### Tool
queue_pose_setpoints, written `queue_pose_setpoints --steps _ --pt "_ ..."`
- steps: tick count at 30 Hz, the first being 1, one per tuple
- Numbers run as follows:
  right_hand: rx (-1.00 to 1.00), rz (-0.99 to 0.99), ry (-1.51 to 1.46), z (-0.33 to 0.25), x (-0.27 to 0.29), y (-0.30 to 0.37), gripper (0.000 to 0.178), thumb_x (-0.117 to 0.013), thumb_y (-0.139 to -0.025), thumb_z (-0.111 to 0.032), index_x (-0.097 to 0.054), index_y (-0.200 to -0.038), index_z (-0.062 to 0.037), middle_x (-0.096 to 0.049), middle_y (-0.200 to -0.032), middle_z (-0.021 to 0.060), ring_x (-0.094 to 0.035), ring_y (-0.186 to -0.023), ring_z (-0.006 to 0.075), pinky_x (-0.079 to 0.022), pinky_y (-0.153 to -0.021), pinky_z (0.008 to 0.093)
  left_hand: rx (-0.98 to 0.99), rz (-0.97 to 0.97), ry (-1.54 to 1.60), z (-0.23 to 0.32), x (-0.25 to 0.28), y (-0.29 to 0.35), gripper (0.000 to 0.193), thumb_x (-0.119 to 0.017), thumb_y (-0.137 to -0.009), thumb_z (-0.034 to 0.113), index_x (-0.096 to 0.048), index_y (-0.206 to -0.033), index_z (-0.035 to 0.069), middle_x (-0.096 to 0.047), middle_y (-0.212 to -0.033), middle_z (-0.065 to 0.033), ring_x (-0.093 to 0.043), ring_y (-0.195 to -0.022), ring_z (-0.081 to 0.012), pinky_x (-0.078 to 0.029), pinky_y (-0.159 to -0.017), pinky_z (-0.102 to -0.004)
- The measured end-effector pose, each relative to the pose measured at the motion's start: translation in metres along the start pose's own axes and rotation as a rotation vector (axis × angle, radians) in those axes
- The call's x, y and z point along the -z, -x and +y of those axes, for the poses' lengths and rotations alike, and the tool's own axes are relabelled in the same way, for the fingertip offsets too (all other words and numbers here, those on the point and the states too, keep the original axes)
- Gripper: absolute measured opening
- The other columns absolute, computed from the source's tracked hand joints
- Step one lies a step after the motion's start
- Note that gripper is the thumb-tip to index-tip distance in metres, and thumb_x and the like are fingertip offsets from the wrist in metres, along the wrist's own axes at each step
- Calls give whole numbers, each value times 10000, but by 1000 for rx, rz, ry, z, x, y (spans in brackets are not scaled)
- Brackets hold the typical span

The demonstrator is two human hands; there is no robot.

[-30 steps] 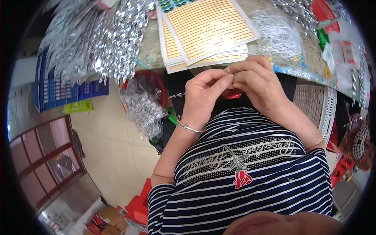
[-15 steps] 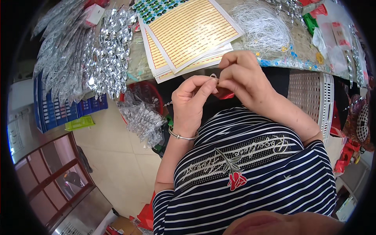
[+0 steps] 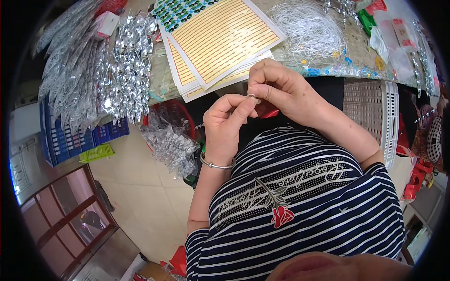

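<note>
My left hand (image 3: 222, 129), with a silver bangle (image 3: 217, 164) at its wrist, is pinched closed with thumb on forefinger. At its fingertips shows a small silver loop (image 3: 252, 96). A short twisted silver piece (image 3: 199, 126) pokes out behind that hand's outer side; whether it joins the loop is hidden. My right hand (image 3: 279, 89) pinches at the same loop from the right, its thumb and forefinger meeting the left fingertips. Below the hands lies a patch of red (image 3: 268, 112), partly covered. Both hands are in front of the table edge, over my lap.
Sheets with yellow and red stripes (image 3: 225, 42) and green eye-like stickers (image 3: 180, 14) lie on the table (image 3: 161, 86). Left are piled silver twisted pieces (image 3: 126, 65); right, tangled white string (image 3: 309, 30). A red bucket (image 3: 188, 117), blue crate (image 3: 65, 140) and white basket (image 3: 393, 122) flank me.
My right hand has shifted left and slightly down, closing its thumb and forefinger at the loop by the left fingertips. The whole view has tilted slightly.
</note>
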State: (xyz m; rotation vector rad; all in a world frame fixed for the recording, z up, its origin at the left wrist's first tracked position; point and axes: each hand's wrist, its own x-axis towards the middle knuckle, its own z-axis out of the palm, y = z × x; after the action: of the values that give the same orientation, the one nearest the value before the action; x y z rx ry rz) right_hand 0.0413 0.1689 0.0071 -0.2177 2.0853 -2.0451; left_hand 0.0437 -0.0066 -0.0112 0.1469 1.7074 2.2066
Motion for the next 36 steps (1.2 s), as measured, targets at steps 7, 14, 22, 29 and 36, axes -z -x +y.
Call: queue_pose_setpoints --steps 7,14,22,29,36 --pt "43 17 30 2 2 -2 110 -605 -904 -112 -651 -924 -14 -517 -919 19 -524 -871 91 -445 -768 228 65 3 64 2 1 0 108 -653 -870 116 -678 -892 13 -654 -754 -18 -536 -656 -39 -364 -570 -172" --pt "225 179 244 -2 8 3 101 -614 -889 -86 -660 -938 -11 -533 -925 38 -571 -825 106 -477 -718 228 -4 81 31 2 -2 1 60 -641 -867 38 -660 -904 -5 -648 -814 -27 -561 -719 -51 -432 -656 -183" --pt "363 153 503 -3 2 12 92 -663 -827 -31 -665 -918 -14 -528 -866 59 -583 -730 136 -491 -618 242 -151 77 -163 -5 -4 -2 30 -635 -865 8 -644 -884 -12 -637 -825 -28 -560 -731 -58 -456 -683 -194" --pt "451 164 674 -7 4 11 124 -705 -763 -34 -673 -882 -22 -546 -798 72 -583 -700 208 -471 -581 288 -255 55 -311 -11 -1 -3 49 -648 -847 5 -640 -892 -9 -627 -809 -23 -531 -684 -65 -442 -636 -204" --pt "432 163 700 -5 3 10 130 -725 -733 -47 -670 -849 -24 -552 -785 68 -585 -694 212 -472 -573 296 -395 48 -520 -11 -2 -3 68 -646 -839 -4 -635 -906 -10 -635 -808 -60 -558 -662 -102 -456 -620 -224"
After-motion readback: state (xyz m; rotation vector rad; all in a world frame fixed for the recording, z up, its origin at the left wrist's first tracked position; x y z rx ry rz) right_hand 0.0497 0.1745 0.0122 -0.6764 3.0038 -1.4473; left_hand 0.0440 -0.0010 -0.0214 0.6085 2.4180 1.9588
